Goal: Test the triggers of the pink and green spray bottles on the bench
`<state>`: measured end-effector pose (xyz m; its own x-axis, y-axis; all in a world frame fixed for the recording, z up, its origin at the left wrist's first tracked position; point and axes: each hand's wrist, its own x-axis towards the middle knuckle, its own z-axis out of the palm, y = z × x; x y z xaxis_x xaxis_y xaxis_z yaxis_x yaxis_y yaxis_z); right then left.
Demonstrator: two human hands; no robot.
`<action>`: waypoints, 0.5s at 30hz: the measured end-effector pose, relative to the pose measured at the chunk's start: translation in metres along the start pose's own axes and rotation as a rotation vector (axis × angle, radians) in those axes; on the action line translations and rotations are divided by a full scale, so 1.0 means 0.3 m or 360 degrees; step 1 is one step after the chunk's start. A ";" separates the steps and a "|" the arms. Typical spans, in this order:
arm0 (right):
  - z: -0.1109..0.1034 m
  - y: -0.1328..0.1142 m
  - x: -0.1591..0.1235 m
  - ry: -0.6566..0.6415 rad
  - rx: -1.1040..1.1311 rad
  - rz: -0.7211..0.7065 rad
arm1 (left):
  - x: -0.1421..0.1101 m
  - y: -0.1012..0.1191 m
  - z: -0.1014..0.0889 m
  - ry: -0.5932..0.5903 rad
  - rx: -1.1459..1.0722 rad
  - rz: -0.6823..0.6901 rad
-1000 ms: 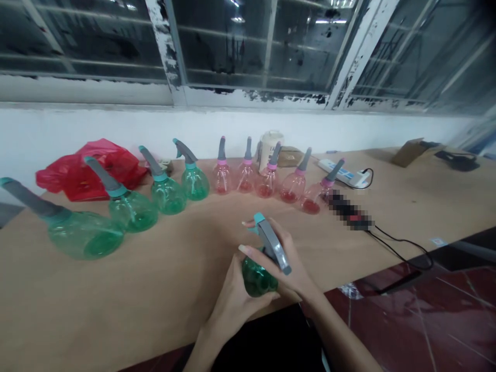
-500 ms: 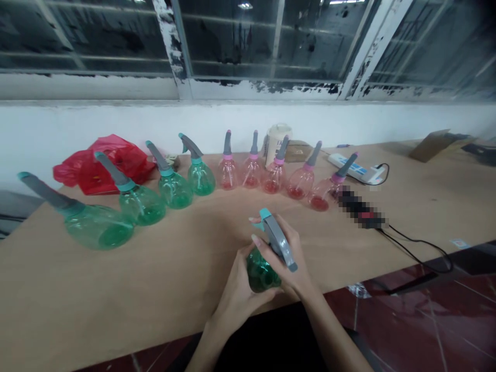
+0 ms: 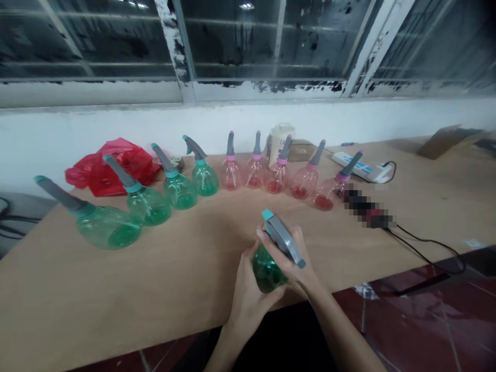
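At the table's near edge I have a green spray bottle between both hands. My left hand is closed around the side of its clear green body. Wrapped about the grey and teal spray head is my right hand, with fingers at the trigger, which is mostly hidden. Beyond them stand several other green spray bottles to the left, one of them close by on the far left. Several pink spray bottles with grey heads continue the curved row to the right.
A red plastic bag lies behind the green bottles. Behind the pink ones are a pale cup and a small cardboard piece. A white power strip, a pixelated dark object with a black cable and a cardboard box lie to the right.
The view has swung left, so everything sits further right. My right fingers have drawn in toward the spray head, at the trigger. Both hands keep hold of the green bottle.
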<state>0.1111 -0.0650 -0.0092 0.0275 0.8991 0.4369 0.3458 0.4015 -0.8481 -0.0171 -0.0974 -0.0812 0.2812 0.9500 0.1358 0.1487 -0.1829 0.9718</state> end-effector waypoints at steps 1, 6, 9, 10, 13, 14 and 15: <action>0.000 0.000 0.001 -0.0008 0.0015 -0.0012 | 0.000 0.006 -0.001 -0.0009 -0.0017 0.0006; 0.004 -0.005 0.004 -0.0019 0.0197 -0.0003 | 0.003 0.011 -0.004 -0.0031 -0.0047 0.0007; 0.010 -0.005 -0.004 0.0058 0.0235 -0.0010 | 0.009 0.000 -0.003 -0.0049 -0.0057 -0.0011; 0.012 -0.005 -0.008 0.0075 0.0234 -0.0013 | 0.011 -0.003 -0.003 -0.0049 -0.0053 -0.0007; 0.015 -0.006 -0.015 0.0086 0.0189 -0.0016 | 0.014 -0.005 -0.003 -0.0031 -0.0023 0.0015; 0.015 -0.006 -0.016 0.0087 0.0166 -0.0013 | 0.014 -0.003 -0.004 -0.0032 -0.0014 0.0016; 0.015 -0.006 -0.016 0.0088 0.0148 -0.0009 | 0.013 0.000 -0.005 -0.0042 -0.0008 0.0011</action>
<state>0.1060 -0.0693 -0.0112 0.0785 0.8869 0.4553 0.2574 0.4232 -0.8687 -0.0175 -0.0932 -0.0805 0.3073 0.9416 0.1373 0.1421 -0.1881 0.9718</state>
